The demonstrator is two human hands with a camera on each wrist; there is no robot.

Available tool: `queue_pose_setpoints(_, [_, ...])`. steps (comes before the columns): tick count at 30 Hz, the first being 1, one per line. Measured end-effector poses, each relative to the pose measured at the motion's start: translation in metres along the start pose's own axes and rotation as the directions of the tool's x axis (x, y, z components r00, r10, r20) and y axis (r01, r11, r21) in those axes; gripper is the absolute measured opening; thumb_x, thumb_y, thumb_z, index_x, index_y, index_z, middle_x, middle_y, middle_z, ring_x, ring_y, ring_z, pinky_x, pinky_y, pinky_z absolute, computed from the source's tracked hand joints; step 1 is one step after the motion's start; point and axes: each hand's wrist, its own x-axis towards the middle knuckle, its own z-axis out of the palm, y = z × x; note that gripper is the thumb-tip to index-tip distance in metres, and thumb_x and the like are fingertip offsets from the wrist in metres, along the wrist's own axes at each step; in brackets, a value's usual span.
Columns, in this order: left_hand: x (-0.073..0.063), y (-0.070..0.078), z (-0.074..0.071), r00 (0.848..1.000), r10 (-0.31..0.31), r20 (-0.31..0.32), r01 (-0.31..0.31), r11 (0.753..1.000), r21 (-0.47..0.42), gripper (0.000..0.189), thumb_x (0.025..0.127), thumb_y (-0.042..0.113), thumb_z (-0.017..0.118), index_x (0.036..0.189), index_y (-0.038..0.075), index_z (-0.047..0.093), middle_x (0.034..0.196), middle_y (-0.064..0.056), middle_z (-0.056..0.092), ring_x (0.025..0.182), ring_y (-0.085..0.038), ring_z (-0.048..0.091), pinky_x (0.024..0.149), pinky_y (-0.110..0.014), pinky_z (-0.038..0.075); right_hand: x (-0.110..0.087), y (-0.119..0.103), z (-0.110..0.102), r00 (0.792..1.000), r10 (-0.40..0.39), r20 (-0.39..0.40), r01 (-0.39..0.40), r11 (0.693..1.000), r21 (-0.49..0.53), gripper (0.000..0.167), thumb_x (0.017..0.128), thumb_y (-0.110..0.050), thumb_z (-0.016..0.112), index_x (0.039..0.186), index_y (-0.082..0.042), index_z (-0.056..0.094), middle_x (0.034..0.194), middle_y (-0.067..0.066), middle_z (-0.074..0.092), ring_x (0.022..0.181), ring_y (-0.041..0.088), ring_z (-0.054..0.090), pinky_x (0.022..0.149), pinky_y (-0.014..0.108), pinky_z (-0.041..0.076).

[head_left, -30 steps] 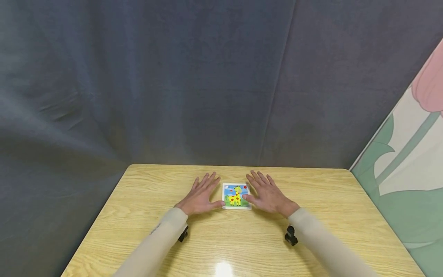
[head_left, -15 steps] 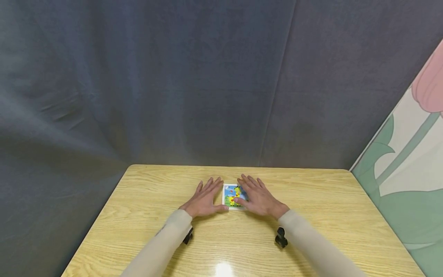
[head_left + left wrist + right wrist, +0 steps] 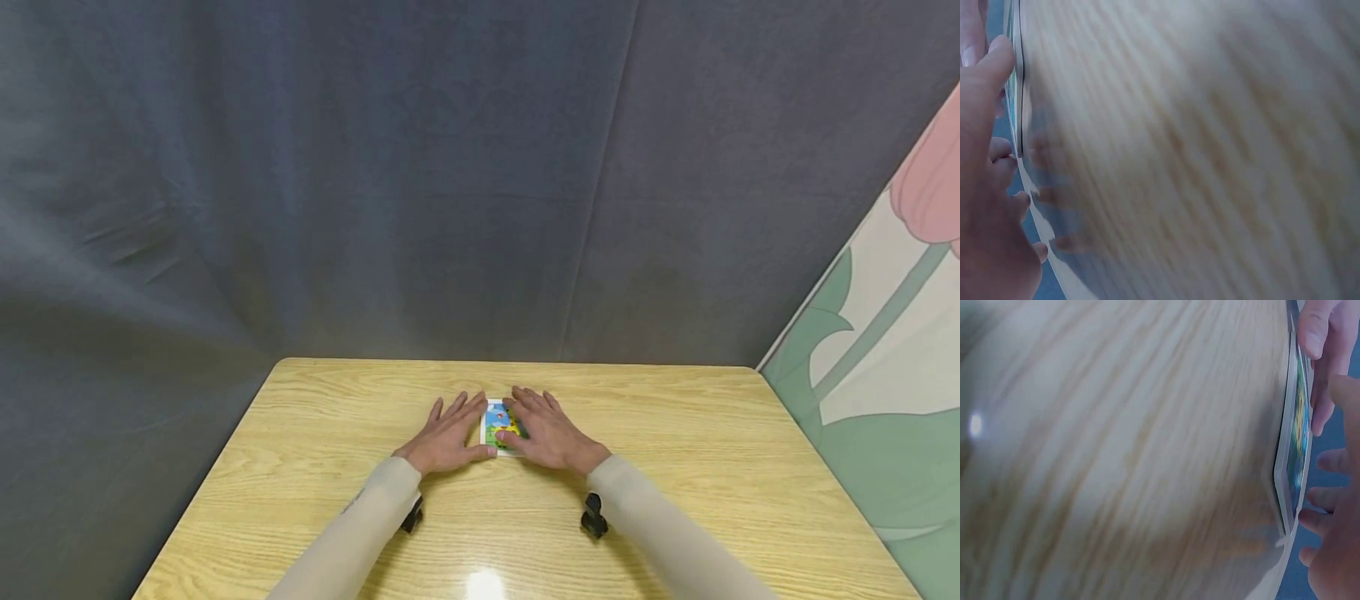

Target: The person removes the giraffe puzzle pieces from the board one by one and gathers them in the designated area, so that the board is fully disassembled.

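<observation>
A small square picture board (image 3: 492,417) with a white border and a yellow giraffe on blue and green lies flat on the table. My left hand (image 3: 447,436) is at its left edge, fingers spread and thumb at the near left corner. My right hand (image 3: 551,436) lies over the board's right side, hiding much of the giraffe, with its thumb across the picture. Seen from the right wrist, the board (image 3: 1294,444) shows as a thin slab close beneath the fingers. The left wrist view catches only its narrow edge (image 3: 1019,94) beside the left thumb (image 3: 1001,56).
The wooden table (image 3: 675,433) stretches out on both sides of the hands and toward me. Behind it hangs a dark grey curtain (image 3: 450,183). A panel with flowers (image 3: 892,375) stands along the right side. Black wrist devices (image 3: 594,517) sit under the sleeves.
My right hand has moved left over the board, covering more of the giraffe. The left hand has shifted slightly right and nearer me, to the board's left edge. The board has stayed in place.
</observation>
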Motion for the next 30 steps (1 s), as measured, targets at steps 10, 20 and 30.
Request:
queue_pose_setpoints(10, [0.002, 0.0, 0.003, 1.0, -0.005, 0.011, 0.005, 1.0, 0.006, 0.087, 0.105, 0.063, 0.055, 0.171, 0.013, 0.027, 0.181, -0.002, 0.018, 0.17, -0.033, 0.013, 0.135, -0.066, 0.006, 0.008, -0.002, 0.003, 1.0, -0.023, 0.001, 0.023, 1.0, -0.015, 0.061, 0.111, -0.044, 0.055, 0.155, -0.002, 0.053, 0.17, 0.028, 0.036, 0.16, 0.047, 0.032, 0.13, 0.072, 0.022])
queue_pose_setpoints(20, [0.004, -0.002, 0.003, 1.0, -0.017, 0.008, 0.017, 1.0, -0.006, 0.089, 0.104, 0.066, 0.055, 0.171, 0.015, 0.027, 0.181, 0.0, 0.019, 0.17, -0.031, 0.011, 0.135, -0.066, 0.004, 0.021, -0.006, -0.002, 0.998, -0.052, -0.032, 0.051, 0.999, -0.017, 0.045, 0.106, -0.028, 0.066, 0.141, 0.0, 0.062, 0.162, 0.03, 0.047, 0.154, 0.046, 0.042, 0.125, 0.074, 0.03])
queue_pose_setpoints(30, [0.006, -0.001, 0.003, 1.0, -0.024, 0.012, 0.024, 1.0, -0.003, 0.093, 0.102, 0.069, 0.056, 0.171, 0.014, 0.027, 0.181, -0.001, 0.019, 0.17, -0.032, 0.011, 0.135, -0.067, 0.005, 0.031, -0.014, -0.012, 0.999, -0.018, 0.04, 0.019, 1.0, -0.022, 0.043, 0.105, -0.027, 0.07, 0.139, -0.002, 0.065, 0.165, 0.028, 0.045, 0.157, 0.044, 0.039, 0.128, 0.071, 0.027])
